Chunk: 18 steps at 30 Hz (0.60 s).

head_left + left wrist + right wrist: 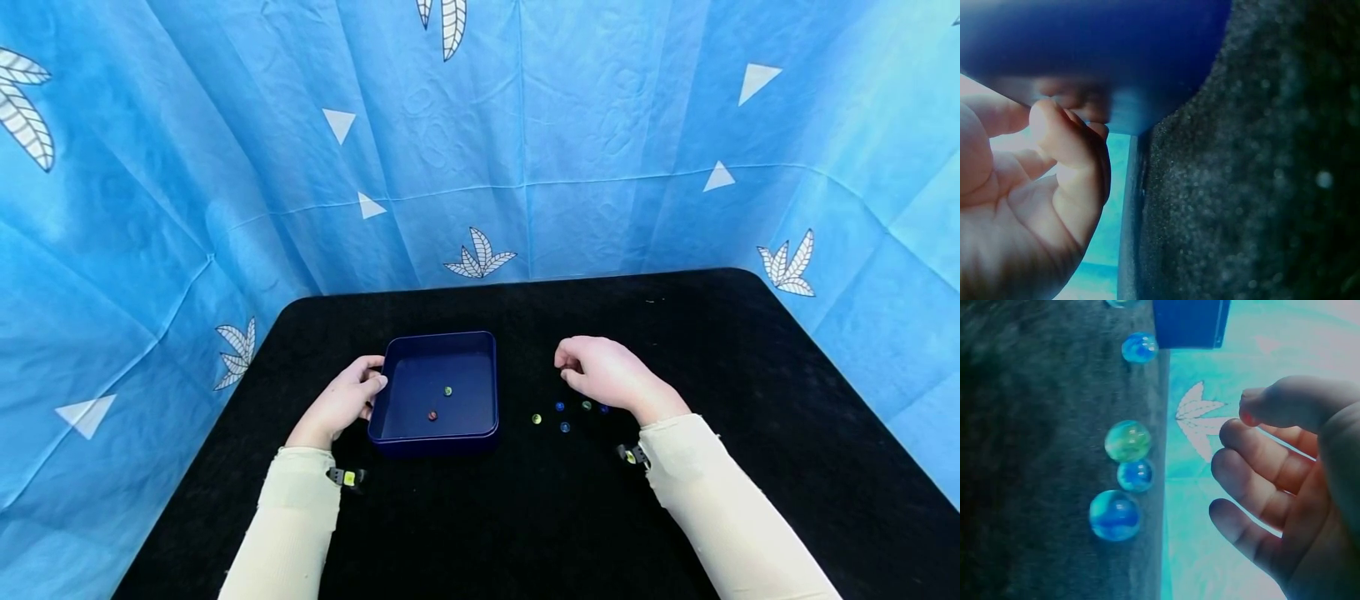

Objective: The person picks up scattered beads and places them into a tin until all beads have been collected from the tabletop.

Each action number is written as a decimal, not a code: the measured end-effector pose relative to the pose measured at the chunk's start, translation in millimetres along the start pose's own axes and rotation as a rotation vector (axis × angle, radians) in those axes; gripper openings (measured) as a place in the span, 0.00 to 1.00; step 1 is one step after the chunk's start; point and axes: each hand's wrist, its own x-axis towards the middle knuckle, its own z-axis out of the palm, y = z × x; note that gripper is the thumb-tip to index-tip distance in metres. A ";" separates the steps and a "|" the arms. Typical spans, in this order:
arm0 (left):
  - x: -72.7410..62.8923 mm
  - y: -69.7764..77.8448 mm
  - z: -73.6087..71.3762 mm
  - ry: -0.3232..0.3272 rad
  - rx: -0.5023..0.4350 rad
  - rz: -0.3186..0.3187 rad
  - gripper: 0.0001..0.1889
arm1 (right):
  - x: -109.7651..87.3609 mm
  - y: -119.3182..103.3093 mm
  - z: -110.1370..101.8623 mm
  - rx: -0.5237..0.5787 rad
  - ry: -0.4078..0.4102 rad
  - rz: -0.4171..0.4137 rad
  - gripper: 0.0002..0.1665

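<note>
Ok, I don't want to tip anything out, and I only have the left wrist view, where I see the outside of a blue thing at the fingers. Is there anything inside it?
Observer: Yes. The head view shows that it's an open blue box, with a yellow-green marble and a reddish marble lying apart inside.

Operator: Good to know. And what is there to the right of it, out of my view?

Observer: The right hand is over there, with several loose marbles near it on the black table.
</note>
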 end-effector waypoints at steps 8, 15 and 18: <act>-0.2 0.1 0.5 0.000 -0.001 0.002 0.24 | 2.4 -6.9 -6.8 0.003 0.056 -0.038 0.06; 1.2 -3.5 -0.2 0.002 0.008 -0.004 0.24 | 7.6 -17.0 -8.9 -0.005 0.050 -0.068 0.06; 1.4 -3.1 -1.1 0.004 0.012 0.002 0.24 | 11.2 -21.6 -9.5 -0.014 0.054 -0.075 0.06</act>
